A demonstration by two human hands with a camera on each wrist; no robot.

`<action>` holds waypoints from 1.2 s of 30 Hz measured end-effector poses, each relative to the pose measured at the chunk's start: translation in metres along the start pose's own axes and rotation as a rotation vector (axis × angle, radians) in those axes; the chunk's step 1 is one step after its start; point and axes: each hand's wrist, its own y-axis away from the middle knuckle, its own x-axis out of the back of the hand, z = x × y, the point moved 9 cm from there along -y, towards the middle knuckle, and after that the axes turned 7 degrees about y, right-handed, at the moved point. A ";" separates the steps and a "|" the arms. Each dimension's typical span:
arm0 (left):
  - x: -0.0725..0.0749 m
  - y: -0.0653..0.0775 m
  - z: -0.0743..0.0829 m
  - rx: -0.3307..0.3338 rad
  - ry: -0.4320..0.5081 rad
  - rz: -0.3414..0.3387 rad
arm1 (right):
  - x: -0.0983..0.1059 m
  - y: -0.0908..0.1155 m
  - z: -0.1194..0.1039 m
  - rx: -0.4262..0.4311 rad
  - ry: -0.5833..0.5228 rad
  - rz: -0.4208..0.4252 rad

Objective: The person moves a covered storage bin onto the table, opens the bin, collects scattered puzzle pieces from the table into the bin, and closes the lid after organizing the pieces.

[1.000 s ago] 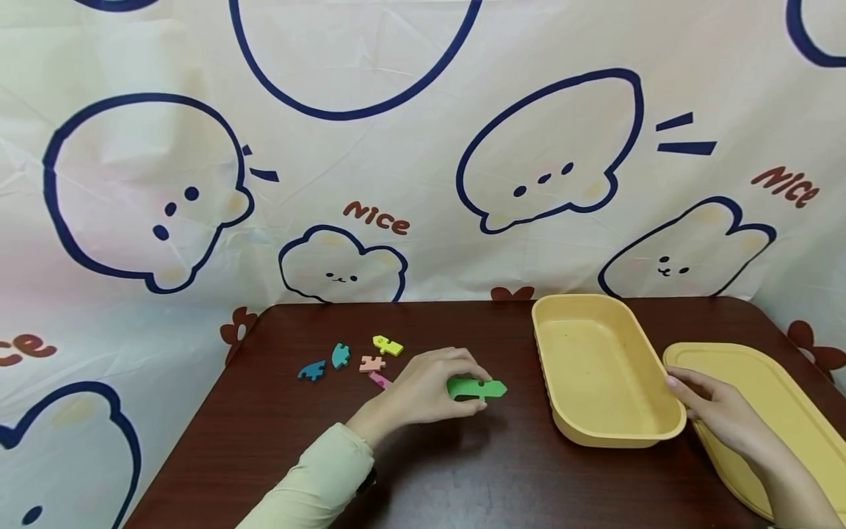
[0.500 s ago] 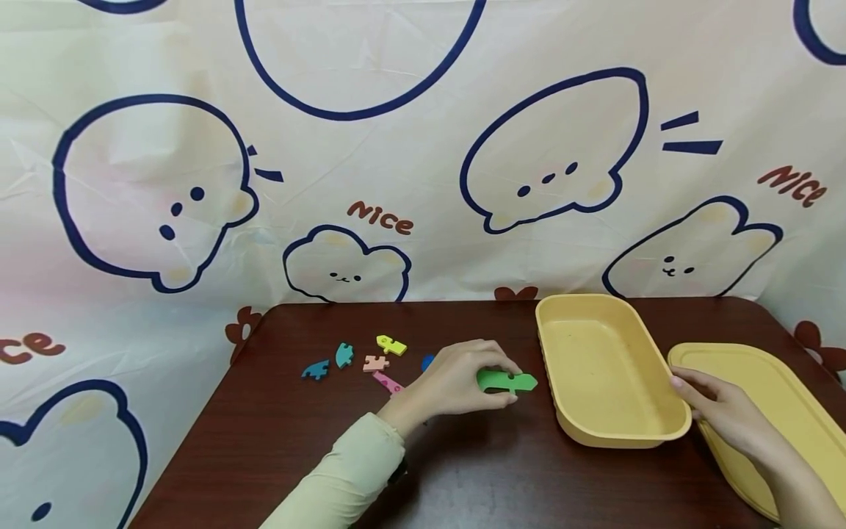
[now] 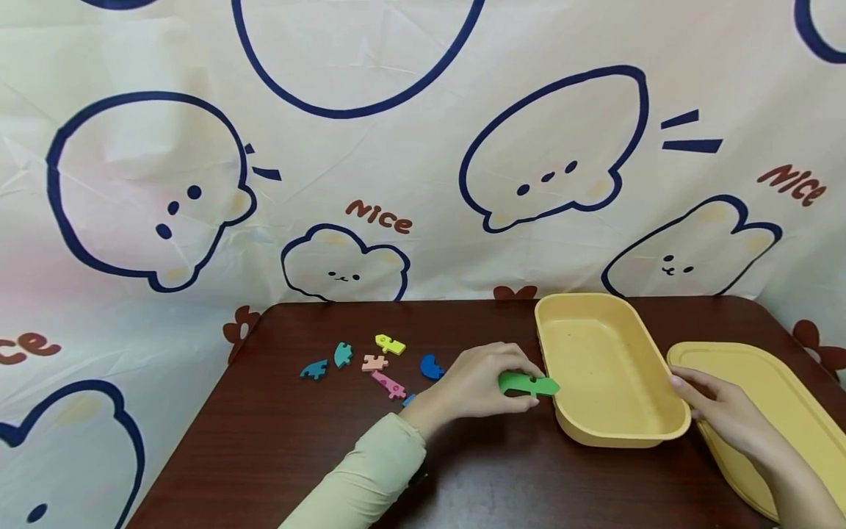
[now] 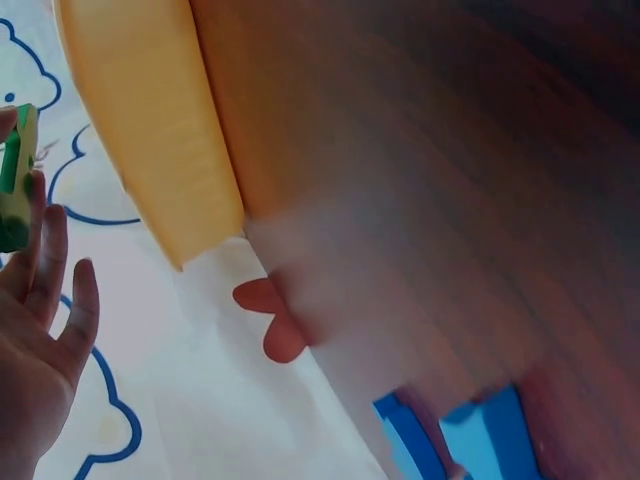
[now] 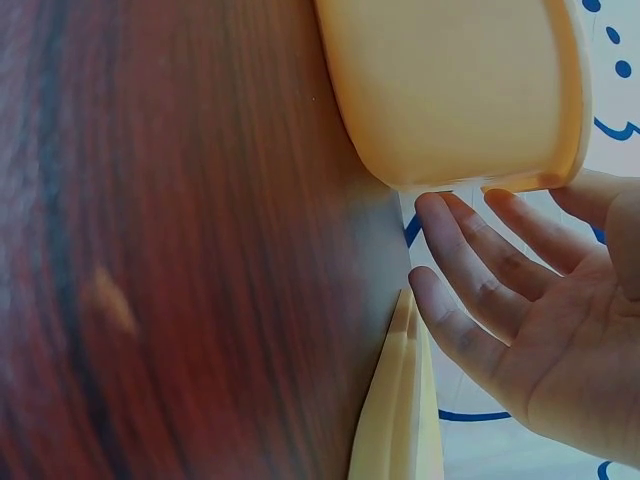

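Note:
My left hand [image 3: 485,378] pinches a flat green puzzle piece [image 3: 529,383] between thumb and fingers. Its pointed tip meets the left rim of a yellow plastic box [image 3: 608,433] in the head view. In the left wrist view the green piece [image 4: 18,180] shows only at the left edge. On the box's right side, my right hand [image 3: 723,411] holds the rim, thumb over the edge. The right wrist view shows the other fingers [image 5: 465,260] loosely bent beside the box's outer wall [image 5: 460,100]. The visible inside of the box holds nothing.
Left of the box lie several puzzle pieces: yellow [image 3: 390,344], teal [image 3: 343,355], peach [image 3: 374,363], pink [image 3: 388,385] and blue [image 3: 432,366]. A yellow lid [image 3: 760,397] lies flat at the right, partly under my right forearm. A printed cloth [image 3: 436,162] hangs behind the table.
My left hand has moved right with the green puzzle piece, up to the box's left rim. Blue pieces formerly hidden behind it now show. My right hand stays at the box.

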 end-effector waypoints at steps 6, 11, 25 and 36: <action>-0.009 -0.006 0.007 -0.026 -0.019 -0.009 | 0.001 0.001 -0.002 -0.002 0.010 0.000; -0.016 -0.011 0.012 -0.036 -0.017 -0.018 | 0.000 0.000 -0.001 -0.007 0.013 -0.010; -0.030 -0.023 0.030 -0.052 -0.081 -0.019 | -0.001 -0.002 0.004 -0.012 0.007 -0.016; -0.044 -0.033 0.038 -0.036 -0.074 -0.045 | -0.002 -0.003 0.003 -0.027 0.010 -0.037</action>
